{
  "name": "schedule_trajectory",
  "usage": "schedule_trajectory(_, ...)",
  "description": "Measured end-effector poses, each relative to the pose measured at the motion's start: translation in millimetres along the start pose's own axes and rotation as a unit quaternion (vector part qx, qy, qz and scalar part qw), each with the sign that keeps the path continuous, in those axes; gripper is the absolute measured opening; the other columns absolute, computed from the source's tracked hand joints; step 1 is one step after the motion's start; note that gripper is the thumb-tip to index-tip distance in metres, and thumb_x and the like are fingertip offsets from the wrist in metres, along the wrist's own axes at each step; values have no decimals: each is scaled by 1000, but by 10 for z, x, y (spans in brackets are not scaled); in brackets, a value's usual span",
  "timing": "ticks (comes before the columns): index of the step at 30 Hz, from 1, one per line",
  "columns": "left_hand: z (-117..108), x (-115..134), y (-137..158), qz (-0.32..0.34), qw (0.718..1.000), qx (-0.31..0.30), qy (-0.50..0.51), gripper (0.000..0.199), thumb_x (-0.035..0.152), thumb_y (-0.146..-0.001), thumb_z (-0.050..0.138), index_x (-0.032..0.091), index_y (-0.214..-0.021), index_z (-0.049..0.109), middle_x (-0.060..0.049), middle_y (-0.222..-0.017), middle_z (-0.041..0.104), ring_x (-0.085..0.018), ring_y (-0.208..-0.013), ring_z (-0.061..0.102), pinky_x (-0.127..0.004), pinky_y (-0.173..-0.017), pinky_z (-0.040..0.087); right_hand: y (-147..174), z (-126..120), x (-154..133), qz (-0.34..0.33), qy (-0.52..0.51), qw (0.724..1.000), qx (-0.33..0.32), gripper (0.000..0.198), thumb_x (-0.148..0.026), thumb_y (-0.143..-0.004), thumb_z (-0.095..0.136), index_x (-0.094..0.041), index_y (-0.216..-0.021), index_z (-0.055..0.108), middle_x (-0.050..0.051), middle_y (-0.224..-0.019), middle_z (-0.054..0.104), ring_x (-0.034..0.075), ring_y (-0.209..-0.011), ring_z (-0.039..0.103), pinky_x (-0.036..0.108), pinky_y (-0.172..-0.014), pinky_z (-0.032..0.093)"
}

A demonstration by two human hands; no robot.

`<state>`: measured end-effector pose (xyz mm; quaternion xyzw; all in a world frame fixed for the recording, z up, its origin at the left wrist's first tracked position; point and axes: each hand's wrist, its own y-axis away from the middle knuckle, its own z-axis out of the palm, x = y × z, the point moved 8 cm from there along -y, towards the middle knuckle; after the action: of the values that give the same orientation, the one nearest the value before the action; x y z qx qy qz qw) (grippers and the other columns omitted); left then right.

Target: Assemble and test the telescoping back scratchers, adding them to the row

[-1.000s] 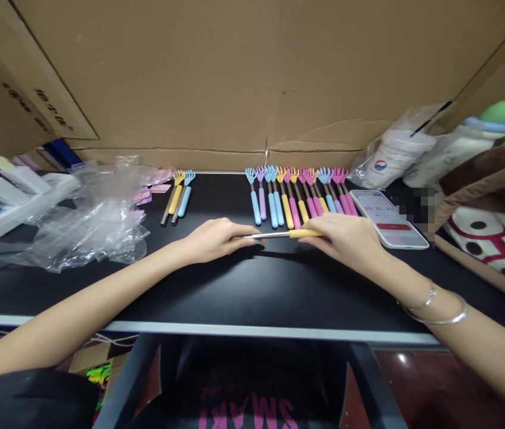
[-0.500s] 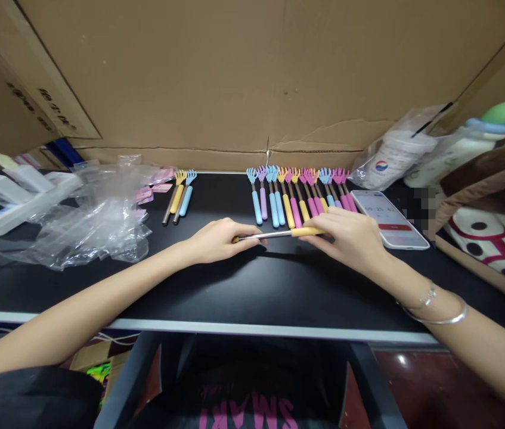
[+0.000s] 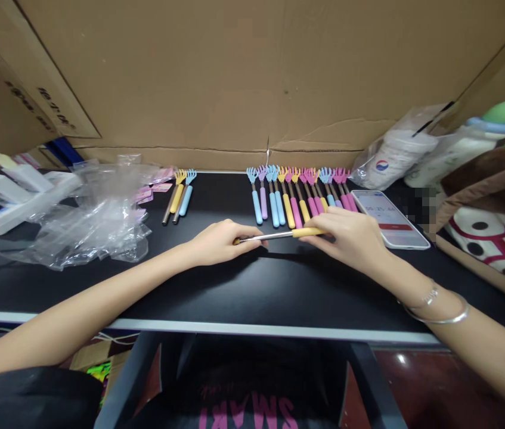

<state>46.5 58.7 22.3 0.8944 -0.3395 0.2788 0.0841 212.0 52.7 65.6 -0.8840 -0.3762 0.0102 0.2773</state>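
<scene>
Between my hands a yellow back scratcher (image 3: 279,235) with a silver metal shaft is held sideways, low above the black desk. My left hand (image 3: 223,241) is closed around its left end, where only a bit of yellow shows. Its yellow grip sits in the closed fingers of my right hand (image 3: 346,238). Behind my hands lies a row of back scratchers (image 3: 280,202) in blue, purple, yellow and pink, claws toward the back. Farther left lie a yellow back scratcher (image 3: 177,196) and a blue back scratcher (image 3: 186,199), each beside a metal tube end.
Clear plastic bags (image 3: 95,220) with pink cards lie on the left, by a white power strip (image 3: 33,199). A phone (image 3: 390,219) with a running timer lies at right, near a bagged cup (image 3: 397,158) and a fabric bag (image 3: 493,232). Cardboard (image 3: 234,77) walls the back.
Almost nothing has moved; both hands keep hold of the yellow back scratcher in nearly the same place. The phone's timer reading has advanced.
</scene>
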Motion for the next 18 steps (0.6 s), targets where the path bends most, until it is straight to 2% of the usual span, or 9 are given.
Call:
schedule_trajectory(8,0,19,3,6,1000,-3,-1,40,45,-93,37,21,-107,66,4,-59,51,-7,-49,38,-18,-52,27,1,3,-10,1,-5,1000,-8,37,-50,-88,46,-20,-81,68,2,-69,63,11,-64,52,24,-53,29)
schedule_trajectory(18,-28,-14,1,5,998,-54,11,37,43,-93,37,23,-113,62,4,-64,54,-7,-53,46,-17,-54,30,-4,-17,-28,-2,3,1000,-12,36,-48,-88,46,-20,-84,68,2,-70,64,11,-66,52,24,-54,29)
